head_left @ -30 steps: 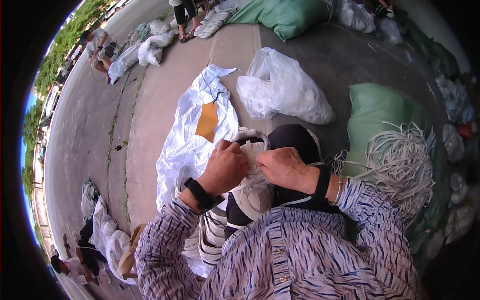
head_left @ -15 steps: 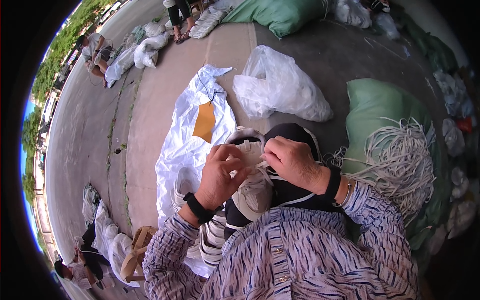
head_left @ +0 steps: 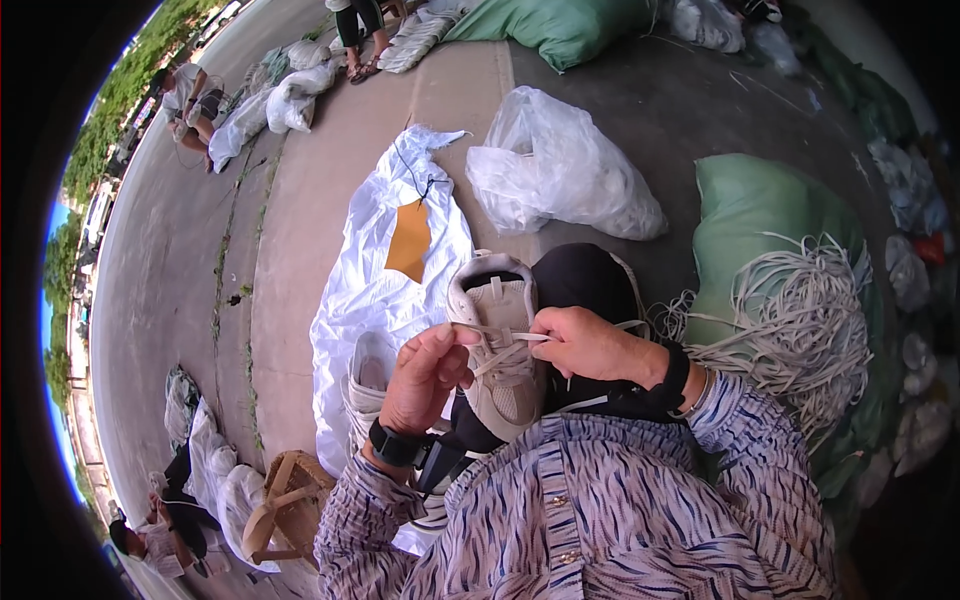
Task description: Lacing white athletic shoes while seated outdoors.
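Note:
A beige sneaker (head_left: 497, 300) rests on my dark-trousered lap, its opening facing away from me and its toe toward me. Its pale flat shoelace (head_left: 492, 331) crosses the tongue in the lower eyelets. My left hand (head_left: 422, 372), at the shoe's left side, pinches one part of the lace between thumb and forefinger. On the right side my right hand (head_left: 590, 345) grips another part, fingers curled and partly hidden. Between the two hands the lace runs across the upper part of the shoe.
More pale shoes (head_left: 370, 365) lie on a white plastic sheet (head_left: 345, 290) to my left. A green sack (head_left: 725, 205) bears a heap of loose laces (head_left: 800, 310) at right. Ahead sits a clear plastic bag (head_left: 560, 165). A wooden stool (head_left: 290, 495) stands at left; other people sit farther off.
Both hands have moved down toward the toe, uncovering the shoe's opening and tongue. My left hand has turned, and the lace now stretches between my hands.

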### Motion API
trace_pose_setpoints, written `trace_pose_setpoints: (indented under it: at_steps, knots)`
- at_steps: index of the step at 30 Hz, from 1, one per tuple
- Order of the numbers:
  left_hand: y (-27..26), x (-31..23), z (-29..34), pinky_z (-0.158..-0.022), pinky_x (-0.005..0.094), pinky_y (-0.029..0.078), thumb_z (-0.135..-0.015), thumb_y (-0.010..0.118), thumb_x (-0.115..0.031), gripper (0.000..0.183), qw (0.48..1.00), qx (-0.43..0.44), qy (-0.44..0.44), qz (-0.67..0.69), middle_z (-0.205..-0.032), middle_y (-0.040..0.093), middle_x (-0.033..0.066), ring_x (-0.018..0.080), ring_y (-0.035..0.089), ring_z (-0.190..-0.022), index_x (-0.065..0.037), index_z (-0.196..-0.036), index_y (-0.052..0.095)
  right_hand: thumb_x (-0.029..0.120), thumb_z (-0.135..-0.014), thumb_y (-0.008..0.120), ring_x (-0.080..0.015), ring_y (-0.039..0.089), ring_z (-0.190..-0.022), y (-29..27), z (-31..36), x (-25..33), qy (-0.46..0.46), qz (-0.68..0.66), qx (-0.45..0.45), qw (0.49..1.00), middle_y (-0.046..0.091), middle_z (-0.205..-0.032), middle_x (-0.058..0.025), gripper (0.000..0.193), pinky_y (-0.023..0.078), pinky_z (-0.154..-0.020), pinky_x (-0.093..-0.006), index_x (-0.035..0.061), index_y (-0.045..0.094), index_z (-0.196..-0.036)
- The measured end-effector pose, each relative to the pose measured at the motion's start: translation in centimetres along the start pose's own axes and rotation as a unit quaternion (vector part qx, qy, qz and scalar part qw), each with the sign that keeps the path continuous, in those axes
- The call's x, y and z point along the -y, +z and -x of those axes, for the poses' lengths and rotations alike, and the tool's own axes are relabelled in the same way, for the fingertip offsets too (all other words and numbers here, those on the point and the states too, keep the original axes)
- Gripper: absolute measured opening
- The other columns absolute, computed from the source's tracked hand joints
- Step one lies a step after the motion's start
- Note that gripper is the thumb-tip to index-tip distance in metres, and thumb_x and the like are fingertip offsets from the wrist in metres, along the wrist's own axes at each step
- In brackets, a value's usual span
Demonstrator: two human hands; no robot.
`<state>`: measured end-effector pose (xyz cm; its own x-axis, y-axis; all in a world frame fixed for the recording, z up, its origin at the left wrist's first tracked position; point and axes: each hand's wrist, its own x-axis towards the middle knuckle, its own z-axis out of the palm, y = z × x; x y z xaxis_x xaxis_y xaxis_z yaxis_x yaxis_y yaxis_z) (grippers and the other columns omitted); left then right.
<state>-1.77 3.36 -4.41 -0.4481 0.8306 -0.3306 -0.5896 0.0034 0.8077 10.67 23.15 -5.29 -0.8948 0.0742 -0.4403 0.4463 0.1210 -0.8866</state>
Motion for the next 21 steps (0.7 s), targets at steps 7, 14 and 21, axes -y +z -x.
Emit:
trace_pose_setpoints:
  at_steps: [7,14,21]
  knots:
    - [-10.7,-2.5,2.2,-0.062,0.0239,0.041,-0.093,0.054,-0.028,0.029,0.936,-0.285,0.184,0.099,-0.066,0.043,-0.0085,0.0059,0.038,-0.056,-0.006,-0.110,0.062,0.020,-0.089,0.052,-0.0090,0.056,-0.075,-7.2,3.5,-2.6,-0.115,-0.228,-0.045,0.966,0.064,-0.108,-0.0114,0.026,0.043,-0.069,-0.0224,-0.0010,0.067,-0.084]
    - [-26.2,-9.0,10.1,-0.088,0.0366,0.051,-0.093,0.050,-0.034,0.033,0.717,-0.607,0.276,0.202,-0.096,0.063,0.0032,0.0157,0.062,-0.093,-0.010,-0.111,0.062,0.020,-0.092,0.053,-0.0250,0.052,-0.113,-20.6,12.1,-12.9,-0.182,-0.706,-0.315,0.608,0.051,-0.132,-0.0123,0.016,0.042,-0.090,-0.0412,0.0072,0.056,-0.082]
    - [-11.1,-1.9,3.8,-0.059,0.0234,0.041,-0.095,0.051,-0.036,0.036,0.942,-0.246,0.161,-0.163,-0.065,0.049,-0.0029,0.0072,0.045,-0.057,-0.003,-0.094,0.065,0.022,-0.090,0.060,-0.0114,0.051,-0.068,-19.3,10.4,-12.6,-0.212,-0.603,-0.321,0.699,0.055,-0.078,-0.0004,0.020,0.045,-0.069,-0.0278,0.0079,0.061,-0.104]
